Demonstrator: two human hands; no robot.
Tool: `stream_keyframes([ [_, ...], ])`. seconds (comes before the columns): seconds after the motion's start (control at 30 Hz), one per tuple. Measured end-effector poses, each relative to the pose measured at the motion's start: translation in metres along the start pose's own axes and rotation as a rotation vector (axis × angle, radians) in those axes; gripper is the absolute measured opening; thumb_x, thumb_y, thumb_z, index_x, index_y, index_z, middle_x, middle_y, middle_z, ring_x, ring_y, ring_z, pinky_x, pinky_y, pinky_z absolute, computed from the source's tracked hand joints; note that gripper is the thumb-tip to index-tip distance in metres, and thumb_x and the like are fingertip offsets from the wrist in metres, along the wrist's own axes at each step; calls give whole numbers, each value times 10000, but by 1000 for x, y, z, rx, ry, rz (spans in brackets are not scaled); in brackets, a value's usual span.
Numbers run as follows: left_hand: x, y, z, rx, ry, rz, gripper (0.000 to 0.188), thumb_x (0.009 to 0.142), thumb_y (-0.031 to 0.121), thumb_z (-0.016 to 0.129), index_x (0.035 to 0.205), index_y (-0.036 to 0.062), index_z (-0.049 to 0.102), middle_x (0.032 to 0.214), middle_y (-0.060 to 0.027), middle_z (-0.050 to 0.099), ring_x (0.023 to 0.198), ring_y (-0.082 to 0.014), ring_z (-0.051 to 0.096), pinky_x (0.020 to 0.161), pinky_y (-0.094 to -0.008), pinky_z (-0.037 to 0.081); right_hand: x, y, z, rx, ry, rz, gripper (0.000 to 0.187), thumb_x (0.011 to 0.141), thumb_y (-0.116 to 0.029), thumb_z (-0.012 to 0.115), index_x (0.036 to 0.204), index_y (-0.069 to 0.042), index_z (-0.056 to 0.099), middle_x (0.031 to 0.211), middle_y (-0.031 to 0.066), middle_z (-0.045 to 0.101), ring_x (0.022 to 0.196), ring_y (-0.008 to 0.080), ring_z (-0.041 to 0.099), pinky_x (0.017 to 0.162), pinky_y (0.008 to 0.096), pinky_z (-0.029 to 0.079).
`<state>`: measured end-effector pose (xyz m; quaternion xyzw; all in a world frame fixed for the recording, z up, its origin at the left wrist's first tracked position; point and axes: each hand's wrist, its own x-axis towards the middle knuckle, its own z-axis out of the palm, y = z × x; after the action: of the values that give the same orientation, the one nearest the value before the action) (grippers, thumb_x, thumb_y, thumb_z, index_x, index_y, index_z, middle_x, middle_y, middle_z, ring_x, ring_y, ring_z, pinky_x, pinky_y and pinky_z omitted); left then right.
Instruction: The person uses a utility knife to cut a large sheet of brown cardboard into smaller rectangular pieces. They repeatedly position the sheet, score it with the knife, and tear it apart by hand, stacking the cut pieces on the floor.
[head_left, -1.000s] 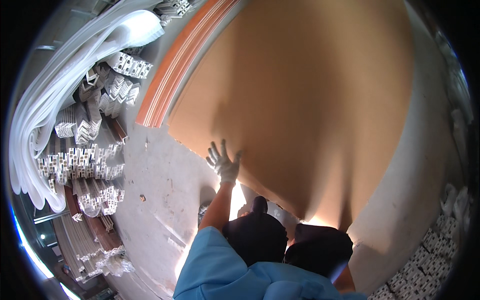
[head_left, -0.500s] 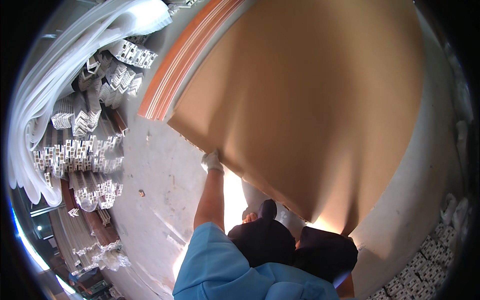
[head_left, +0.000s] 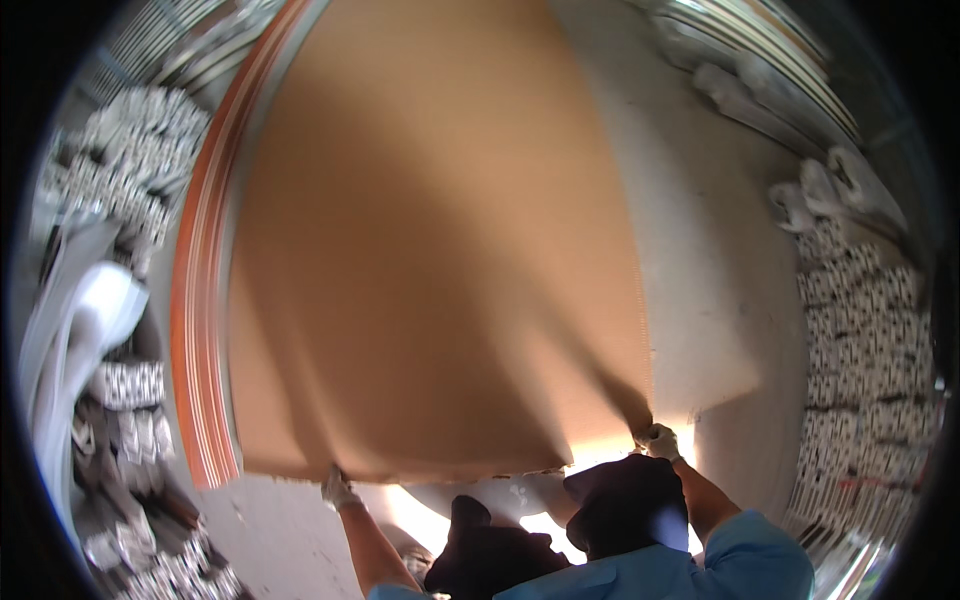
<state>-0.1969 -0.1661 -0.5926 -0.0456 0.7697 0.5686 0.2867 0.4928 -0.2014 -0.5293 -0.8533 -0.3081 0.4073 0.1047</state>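
A large brown cardboard sheet (head_left: 440, 250) stretches away from me over the floor. My left hand (head_left: 341, 490), in a pale glove, is closed on its near edge, left of the middle. At the near right corner my right hand (head_left: 658, 441), gloved too, grips the cardboard. Creases and shadows run up the sheet from both hands. Long orange-brown strips with white lines (head_left: 200, 330) lie along the sheet's left side.
Bundles of pale profiles (head_left: 135, 385) and clear plastic wrap (head_left: 100, 310) line the left. More stacked profiles (head_left: 860, 360) stand at the right, with wrapped bundles (head_left: 750, 100) beyond. Grey concrete floor (head_left: 720, 270) shows between sheet and right-hand stacks. My legs (head_left: 625, 505) are close to the near edge.
My view has turned to the right, so the sheet and strips now sit further left and straighter. My right hand, hidden before, now shows at the near right corner. The left hand keeps its grip.
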Motion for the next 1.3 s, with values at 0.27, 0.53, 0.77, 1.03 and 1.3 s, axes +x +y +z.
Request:
stream_keyframes([
  [0.27,-114,33,70,780,-64,402,858,794,375,753,1446,36,311,1528,-223,174,1388,-375,240,1120,-469,282,-10,-23,-2,-5,22,38,220,741,-173,804,747,-39,630,709,52,641,659,125,573,627,306,499],
  [0.53,-109,27,72,1212,-42,503,953,788,578,667,1459,19,287,1455,-254,243,1353,-410,233,1118,-464,258,-6,-34,-29,-339,54,-63,534,698,-556,776,802,-61,607,683,97,616,643,187,580,630,353,480],
  [0.77,-112,37,71,1195,-165,387,940,807,558,656,1489,60,243,1541,-248,111,1424,-388,121,1157,-447,188,48,-150,-42,177,235,-190,319,816,-364,689,956,-78,658,843,120,674,799,248,642,717,376,484],
  [1.03,-110,36,71,1234,-88,374,921,805,512,686,1495,91,244,1550,-257,77,1442,-388,69,1166,-463,155,123,-177,-37,173,112,13,343,736,-354,788,852,-54,669,785,101,664,730,208,616,685,350,493],
  [1.3,-110,35,71,1209,-81,358,957,778,508,718,1497,93,241,1555,-245,82,1442,-388,78,1169,-451,145,135,-157,-28,271,146,-112,233,745,-240,790,820,-52,674,744,65,660,665,161,574,645,330,480],
])
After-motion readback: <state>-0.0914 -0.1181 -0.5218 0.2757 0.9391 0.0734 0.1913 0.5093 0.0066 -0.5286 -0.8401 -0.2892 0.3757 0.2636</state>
